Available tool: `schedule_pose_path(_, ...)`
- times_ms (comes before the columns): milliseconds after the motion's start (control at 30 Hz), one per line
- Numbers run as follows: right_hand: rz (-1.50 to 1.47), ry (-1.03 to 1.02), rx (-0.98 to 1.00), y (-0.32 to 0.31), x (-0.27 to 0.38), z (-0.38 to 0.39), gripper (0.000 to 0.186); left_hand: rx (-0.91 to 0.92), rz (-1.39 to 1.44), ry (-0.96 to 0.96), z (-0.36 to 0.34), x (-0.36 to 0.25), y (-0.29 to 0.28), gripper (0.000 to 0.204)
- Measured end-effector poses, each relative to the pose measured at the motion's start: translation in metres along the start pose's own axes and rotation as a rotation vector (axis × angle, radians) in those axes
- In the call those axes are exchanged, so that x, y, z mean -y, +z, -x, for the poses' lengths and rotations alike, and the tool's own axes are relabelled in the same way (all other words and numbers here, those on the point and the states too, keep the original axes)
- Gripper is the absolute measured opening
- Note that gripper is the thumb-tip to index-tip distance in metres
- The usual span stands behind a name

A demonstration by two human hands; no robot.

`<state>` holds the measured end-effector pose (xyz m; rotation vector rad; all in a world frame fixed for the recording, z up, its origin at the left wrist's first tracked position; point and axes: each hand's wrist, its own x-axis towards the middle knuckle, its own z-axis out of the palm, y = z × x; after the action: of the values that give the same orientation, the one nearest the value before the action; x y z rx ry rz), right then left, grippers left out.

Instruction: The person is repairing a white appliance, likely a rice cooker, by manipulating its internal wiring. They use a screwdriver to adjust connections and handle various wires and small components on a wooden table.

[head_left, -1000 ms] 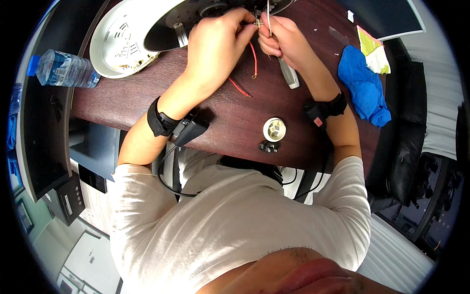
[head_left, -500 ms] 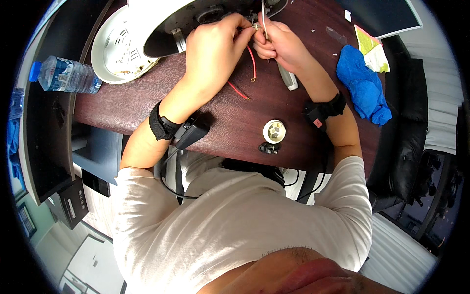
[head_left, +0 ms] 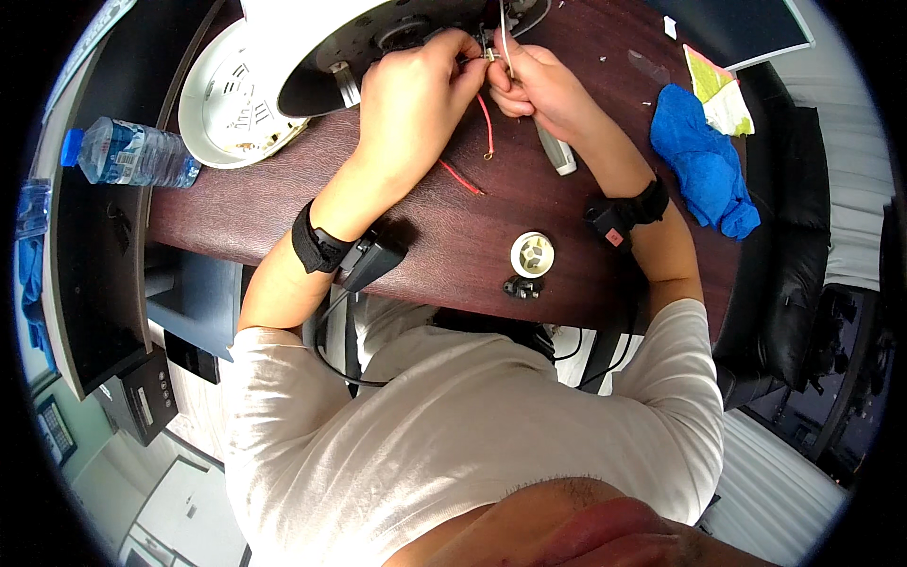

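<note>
My left hand (head_left: 411, 109) is closed, thumb and forefinger pinched at a small metallic piece (head_left: 491, 55) between the hands. What exactly its fingertips hold is hidden. Facing it, my right hand (head_left: 546, 90) is also closed, its fingers around a white wire (head_left: 505, 42) beside that piece. Both hands work at the edge of a large white housing (head_left: 302, 38) with a dark interior, cut off by the top of the picture. A red wire (head_left: 487, 123) with a bare looped end hangs below my fingertips; a second red wire (head_left: 461, 177) lies by my left wrist.
A grey-handled tool (head_left: 556, 151) lies under my right wrist. On the brown table (head_left: 435, 246) are a round cream cap (head_left: 532, 255), a small black part (head_left: 521, 287), a blue cloth (head_left: 699, 156), a white round cover (head_left: 203, 104) and a water bottle (head_left: 137, 151).
Both hands stay at the same spot, with only slight finger movement around the small metallic piece. The whole view has shifted a little.
</note>
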<state>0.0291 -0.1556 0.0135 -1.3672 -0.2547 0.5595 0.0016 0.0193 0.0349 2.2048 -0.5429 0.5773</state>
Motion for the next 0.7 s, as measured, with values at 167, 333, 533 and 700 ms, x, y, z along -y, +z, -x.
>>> schedule_pose_path(167,-0.003,-0.040,-0.091,0.0030,-0.0005,0.0005,0.045,0.011,0.000,-0.016,0.0000,-0.0007,0.0003,0.011)
schedule_pose_path(333,0.072,-0.119,-0.163,0.0048,0.0025,0.0040,0.038,0.009,0.000,-0.013,0.0000,0.0006,0.0012,0.012)
schedule_pose_path(533,0.144,-0.170,-0.103,-0.0017,0.0029,0.0062,0.032,0.008,0.004,-0.016,0.0006,0.0014,0.0018,0.012)
schedule_pose_path(700,0.196,-0.212,-0.061,-0.0031,0.0028,0.0081,0.029,0.007,-0.014,-0.009,0.0003,-0.0001,0.0004,0.013)
